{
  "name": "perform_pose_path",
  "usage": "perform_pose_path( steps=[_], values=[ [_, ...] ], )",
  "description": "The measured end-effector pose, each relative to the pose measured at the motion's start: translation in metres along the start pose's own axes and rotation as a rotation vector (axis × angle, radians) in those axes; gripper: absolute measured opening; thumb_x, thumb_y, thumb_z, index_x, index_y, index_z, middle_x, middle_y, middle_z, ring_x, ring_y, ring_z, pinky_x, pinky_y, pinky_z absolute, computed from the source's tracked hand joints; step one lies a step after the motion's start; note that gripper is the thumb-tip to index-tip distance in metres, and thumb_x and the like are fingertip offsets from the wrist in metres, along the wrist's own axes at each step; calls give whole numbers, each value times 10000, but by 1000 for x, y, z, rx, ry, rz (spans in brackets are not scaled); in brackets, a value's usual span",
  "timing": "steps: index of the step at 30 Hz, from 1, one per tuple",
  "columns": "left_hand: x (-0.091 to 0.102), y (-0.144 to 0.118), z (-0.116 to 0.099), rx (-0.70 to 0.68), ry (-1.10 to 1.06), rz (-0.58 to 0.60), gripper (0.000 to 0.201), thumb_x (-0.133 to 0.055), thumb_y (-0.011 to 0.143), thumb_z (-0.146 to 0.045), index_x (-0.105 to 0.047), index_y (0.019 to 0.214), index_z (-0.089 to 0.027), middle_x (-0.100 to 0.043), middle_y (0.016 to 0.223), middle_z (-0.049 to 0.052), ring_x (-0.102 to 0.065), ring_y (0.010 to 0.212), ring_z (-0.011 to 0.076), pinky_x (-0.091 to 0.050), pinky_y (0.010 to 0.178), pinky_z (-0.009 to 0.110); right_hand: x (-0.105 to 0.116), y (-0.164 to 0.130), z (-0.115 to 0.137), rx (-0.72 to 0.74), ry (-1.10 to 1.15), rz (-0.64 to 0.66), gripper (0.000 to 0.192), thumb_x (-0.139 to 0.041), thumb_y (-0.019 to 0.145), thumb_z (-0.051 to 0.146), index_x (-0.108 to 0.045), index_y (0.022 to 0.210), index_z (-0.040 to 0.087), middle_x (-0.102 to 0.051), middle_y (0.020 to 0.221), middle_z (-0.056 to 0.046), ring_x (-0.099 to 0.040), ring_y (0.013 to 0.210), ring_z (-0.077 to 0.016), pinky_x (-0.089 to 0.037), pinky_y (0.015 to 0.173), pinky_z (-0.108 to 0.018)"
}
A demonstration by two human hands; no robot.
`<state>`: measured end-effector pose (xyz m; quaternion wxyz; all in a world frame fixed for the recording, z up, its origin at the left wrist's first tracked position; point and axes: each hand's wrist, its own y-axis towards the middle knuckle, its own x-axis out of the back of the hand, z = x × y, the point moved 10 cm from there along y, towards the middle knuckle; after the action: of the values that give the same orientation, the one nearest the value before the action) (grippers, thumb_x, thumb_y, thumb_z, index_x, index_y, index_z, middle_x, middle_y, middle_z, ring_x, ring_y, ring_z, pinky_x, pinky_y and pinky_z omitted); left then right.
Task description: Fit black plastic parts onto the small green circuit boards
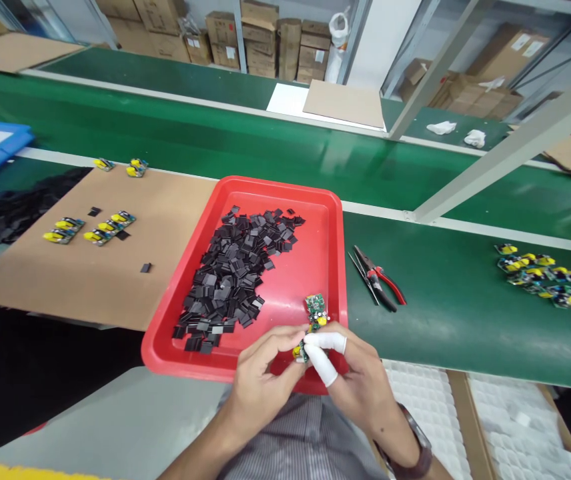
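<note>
Over the near right corner of a red tray [310, 223], my two hands meet around a small circuit board [301, 351] with a yellow part on it. My left hand [265, 373] pinches the board from the left. White finger cots cover the thumb and forefinger of my right hand [353, 367], which close on the board's other side. Just beyond my fingertips, another circuit board [316, 307] lies in the tray, its green face showing. Many flat black pieces [235, 267] are heaped in the tray's left half. My fingers hide part of the held board.
Pliers [380, 280] with red and black handles and tweezers [363, 277] lie right of the tray. Finished-looking boards [540, 273] cluster farther right. A cardboard sheet [130, 280] on the left bears several boards [110, 228]; a black pile [20, 203] lies beyond it.
</note>
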<state>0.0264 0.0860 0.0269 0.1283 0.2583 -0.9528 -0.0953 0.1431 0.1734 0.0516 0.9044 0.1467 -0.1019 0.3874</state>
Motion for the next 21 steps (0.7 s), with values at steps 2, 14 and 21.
perform_pose_path(
  steps=[2, 14, 21],
  values=[
    [3, 1, -4, -16, 67, -7, 423, -740, 855, -46, -712, 1207, -278, -755, 1186, 51, -738, 1081, 208, -626, 963, 369, 0, -4, -7, -24, 90, 28, 361, -633, 981, 144, -701, 1297, 304, -726, 1052, -54, -702, 913, -193, -596, 831, -335],
    [2, -1, -36, -228, 220, -110, 491, -668, 870, 16, -679, 1290, -238, -666, 1086, 55, -686, 962, 175, -606, 817, 291, -8, -17, -41, -276, 431, -23, 365, -780, 896, 205, -731, 1243, 306, -710, 1247, -71, -692, 1100, -240, -574, 1023, -428],
    [4, -6, -46, -306, 235, -125, 529, -683, 843, 58, -666, 1305, -199, -670, 1066, 70, -679, 964, 189, -605, 812, 320, -16, -12, -38, -302, 572, 12, 369, -854, 835, 241, -763, 1189, 295, -752, 1153, -50, -713, 1056, -237, -592, 998, -411]
  ],
)
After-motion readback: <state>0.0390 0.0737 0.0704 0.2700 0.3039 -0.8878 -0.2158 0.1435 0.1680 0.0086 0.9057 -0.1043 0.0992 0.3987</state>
